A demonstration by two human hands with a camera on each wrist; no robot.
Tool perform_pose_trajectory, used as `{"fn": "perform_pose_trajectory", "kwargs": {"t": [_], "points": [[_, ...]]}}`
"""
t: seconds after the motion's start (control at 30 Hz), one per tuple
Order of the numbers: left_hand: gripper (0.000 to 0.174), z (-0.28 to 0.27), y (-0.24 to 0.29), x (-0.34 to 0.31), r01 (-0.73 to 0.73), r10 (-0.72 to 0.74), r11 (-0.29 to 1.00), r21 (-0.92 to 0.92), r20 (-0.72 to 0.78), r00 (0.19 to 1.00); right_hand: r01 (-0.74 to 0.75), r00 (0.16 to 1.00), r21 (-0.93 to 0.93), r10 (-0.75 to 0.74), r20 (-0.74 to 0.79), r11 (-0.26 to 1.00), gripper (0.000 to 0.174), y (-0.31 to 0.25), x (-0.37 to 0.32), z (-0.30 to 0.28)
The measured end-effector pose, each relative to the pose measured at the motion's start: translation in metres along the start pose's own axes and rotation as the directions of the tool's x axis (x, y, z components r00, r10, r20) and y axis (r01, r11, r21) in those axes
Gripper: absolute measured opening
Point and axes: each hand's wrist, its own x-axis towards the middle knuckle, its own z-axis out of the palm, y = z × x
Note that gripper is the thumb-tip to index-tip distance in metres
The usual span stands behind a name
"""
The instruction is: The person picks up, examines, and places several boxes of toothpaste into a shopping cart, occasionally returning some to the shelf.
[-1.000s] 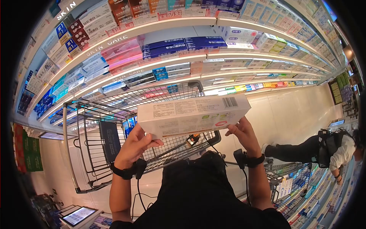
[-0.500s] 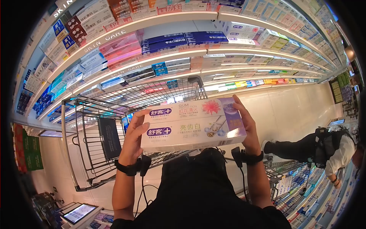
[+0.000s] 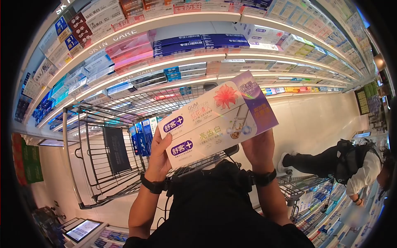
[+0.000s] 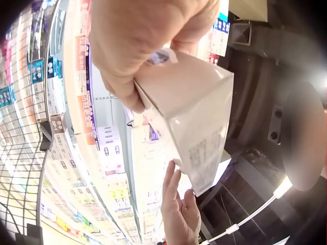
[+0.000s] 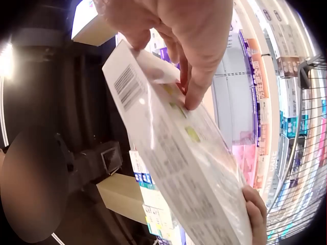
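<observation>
1. Box (image 3: 219, 118) has swung from near level to tilted, its purple end now higher; both hands moved with it.
2. Left hand (image 3: 159, 155): fingers gripping the white end, thumb on the front.
3. Right hand (image 3: 259, 151): fingers bent against the back near the purple end, grasping the box.
4. Box is held up over the cart (image 3: 99, 173), in front of the shelves (image 3: 223, 16).

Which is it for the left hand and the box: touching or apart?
Touching: the head view shows the left hand with its thumb on the front of the box.
</observation>
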Motion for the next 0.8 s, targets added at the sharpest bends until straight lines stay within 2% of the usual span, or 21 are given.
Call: {"fn": "perform_pose_trajectory", "kwargs": {"t": [0.03, 0.13, 0.17, 0.23, 0.3, 0.37, 0.4, 0.43, 0.47, 0.5, 0.53, 0.57, 0.6, 0.67, 0.73, 0.77, 0.8], "points": [[0.061, 0.000, -0.004, 0.001, -0.018, 0.018, 1.000, -0.003, -0.006, 1.000, -0.070, 0.975, 0.023, 0.063, 0.214, 0.997, 0.060, 0.006, 0.002, -0.012], [0.056, 0.001, -0.014, 0.005, -0.063, 0.063, 0.998, -0.004, -0.032, 0.998, -0.056, 0.974, -0.237, 0.105, 0.199, 0.970, 0.070, 0.030, -0.013, -0.014], [0.055, -0.001, -0.018, 0.005, -0.069, 0.070, 0.997, 0.017, -0.042, 0.997, -0.040, 0.986, -0.346, 0.093, 0.138, 0.937, 0.067, 0.036, -0.013, -0.005], [0.053, -0.001, -0.025, 0.007, -0.080, 0.084, 0.994, 0.068, -0.060, 0.995, -0.138, 0.990, -0.478, 0.111, -0.084, 0.867, 0.060, 0.044, -0.007, -0.004], [0.053, -0.007, -0.031, 0.008, -0.034, 0.041, 0.996, 0.083, -0.093, 0.995, -0.224, 0.960, -0.523, 0.095, -0.263, 0.823, 0.049, 0.046, 0.003, -0.010], [0.055, -0.027, -0.041, 0.010, 0.012, -0.006, 0.997, 0.072, -0.089, 0.996, -0.223, 0.964, -0.605, 0.082, -0.252, 0.764, 0.046, 0.038, 0.015, -0.013], [0.056, -0.040, -0.046, 0.009, 0.031, -0.017, 0.986, 0.165, -0.087, 0.996, -0.222, 0.966, -0.644, 0.077, -0.246, 0.732, 0.045, 0.034, 0.021, -0.015], [0.057, -0.053, -0.051, 0.007, 0.050, -0.029, 0.965, 0.256, -0.086, 0.996, -0.200, 0.970, -0.717, 0.030, -0.243, 0.667, 0.043, 0.032, 0.026, -0.017], [0.058, -0.066, -0.057, 0.006, 0.070, -0.043, 0.936, 0.346, -0.087, 0.995, -0.153, 0.983, -0.832, -0.008, -0.185, 0.533, 0.042, 0.029, 0.033, -0.020], [0.056, -0.079, -0.068, 0.002, 0.028, 0.037, 0.853, 0.521, -0.114, 0.993, -0.095, 0.992, -0.919, -0.038, -0.118, 0.383, 0.042, 0.027, 0.040, -0.024], [0.055, -0.088, -0.069, -0.004, 0.034, 0.051, 0.680, 0.732, -0.093, 0.994, -0.034, 0.997, -0.975, -0.056, -0.048, 0.221, 0.042, 0.026, 0.046, -0.027], [0.053, -0.098, -0.069, -0.009, 0.036, 0.056, 0.458, 0.888, -0.069, 0.996, -0.072, 0.995, -0.996, -0.067, -0.076, 0.056, 0.043, 0.027, 0.053, -0.029], [0.051, -0.106, -0.069, -0.014, 0.034, 0.052, 0.202, 0.979, -0.045, 0.998, -0.050, 0.997, -0.998, -0.062, -0.048, -0.037, 0.043, 0.031, 0.061, -0.032], [0.048, -0.122, -0.080, -0.022, -0.045, 0.071, 0.068, 0.997, 0.040, 0.997, 0.003, 0.999, -0.976, -0.043, 0.012, -0.217, 0.043, 0.040, 0.076, -0.039], [0.047, -0.132, -0.089, -0.025, -0.103, 0.054, -0.030, 0.994, 0.104, 0.993, -0.027, 0.998, -0.928, 0.038, -0.044, -0.371, 0.042, 0.053, 0.090, -0.044], [0.047, -0.135, -0.093, -0.030, -0.083, 0.020, -0.031, 0.996, 0.084, 0.996, -0.036, 0.994, -0.894, 0.074, -0.077, -0.446, 0.042, 0.059, 0.094, -0.048], [0.046, -0.130, -0.092, -0.034, -0.064, -0.015, -0.034, 0.997, 0.064, 0.998, -0.010, 0.994, -0.894, 0.089, -0.056, -0.447, 0.042, 0.064, 0.094, -0.055]]}}
